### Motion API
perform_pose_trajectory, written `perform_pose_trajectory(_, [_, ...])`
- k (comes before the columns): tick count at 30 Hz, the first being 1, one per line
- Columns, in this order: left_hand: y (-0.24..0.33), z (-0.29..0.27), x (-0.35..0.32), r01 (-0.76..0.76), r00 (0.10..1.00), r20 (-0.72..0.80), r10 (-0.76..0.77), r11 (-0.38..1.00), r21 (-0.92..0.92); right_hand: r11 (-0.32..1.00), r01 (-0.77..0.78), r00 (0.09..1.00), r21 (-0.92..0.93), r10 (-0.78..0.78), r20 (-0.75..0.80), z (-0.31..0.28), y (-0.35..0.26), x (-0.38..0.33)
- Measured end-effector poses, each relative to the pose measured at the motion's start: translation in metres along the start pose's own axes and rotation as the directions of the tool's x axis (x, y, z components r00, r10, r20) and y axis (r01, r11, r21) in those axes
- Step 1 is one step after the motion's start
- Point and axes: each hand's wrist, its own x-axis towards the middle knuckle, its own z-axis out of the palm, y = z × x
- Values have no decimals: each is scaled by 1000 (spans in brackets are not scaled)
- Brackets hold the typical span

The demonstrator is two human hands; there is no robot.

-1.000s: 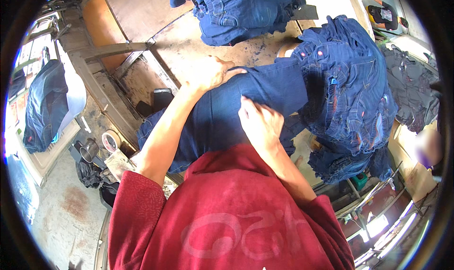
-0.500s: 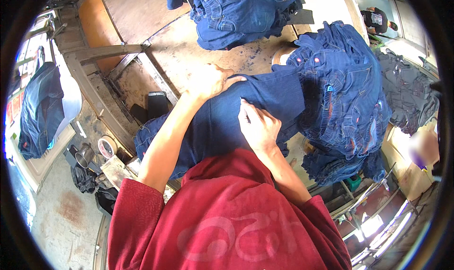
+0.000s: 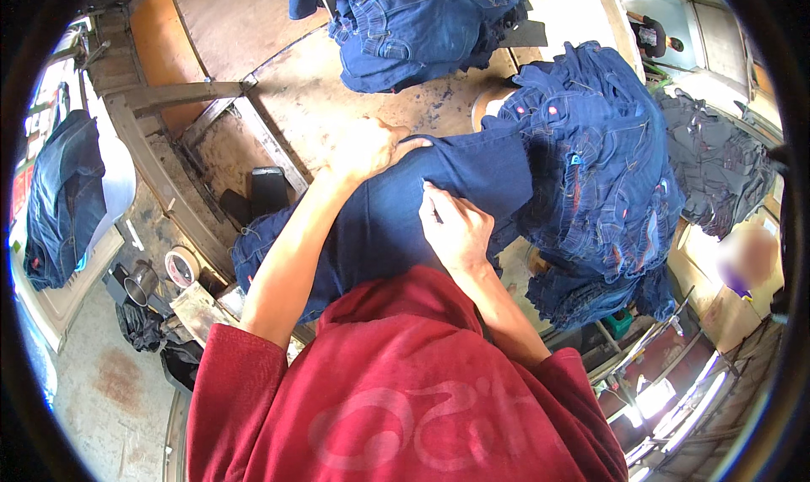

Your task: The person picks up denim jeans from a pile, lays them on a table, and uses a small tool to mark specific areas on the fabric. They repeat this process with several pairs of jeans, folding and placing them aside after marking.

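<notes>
A dark blue pair of jeans (image 3: 384, 220) lies spread on a worn wooden worktable (image 3: 312, 102) in front of me. My left hand (image 3: 367, 149) rests at the far edge of the jeans, fingers closed on the cloth. My right hand (image 3: 456, 229) lies on top of the jeans, fingers pinched as if on something thin, which I cannot make out. To the right a tall pile of blue jeans (image 3: 599, 178) touches the spread pair. My red shirt fills the lower part of the view.
Another heap of blue jeans (image 3: 422, 26) sits at the table's far side. A black object (image 3: 268, 191) and a round tape roll (image 3: 181, 267) lie at the left. Jeans (image 3: 59, 195) hang at far left. Dark grey garments (image 3: 717, 170) lie at the right.
Both hands stay on the spread jeans with little shift; my right hand has slid slightly along the cloth.
</notes>
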Motion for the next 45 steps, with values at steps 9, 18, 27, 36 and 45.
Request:
perform_pose_trajectory(9, [2,-4,2,-10,998,-64,5,997,-78,994,-100,973,-54,109,204,-33,-14,-10])
perform_pose_trajectory(18, [2,-5,1,-5,1000,21,5,1000,-13,995,-37,976,-88,55,209,-17,-6,0])
perform_pose_trajectory(27, [3,-5,1,11,1000,1,-11,999,-52,999,-42,995,-2,42,85,-16,-5,5])
perform_pose_trajectory(36, [-1,1,0,22,997,68,-22,1000,-3,995,-89,994,43,86,75,-19,-3,-2])
perform_pose_trajectory(45, [6,-15,4,32,993,111,-30,999,-13,935,-313,928,165,264,265,-42,18,-9])
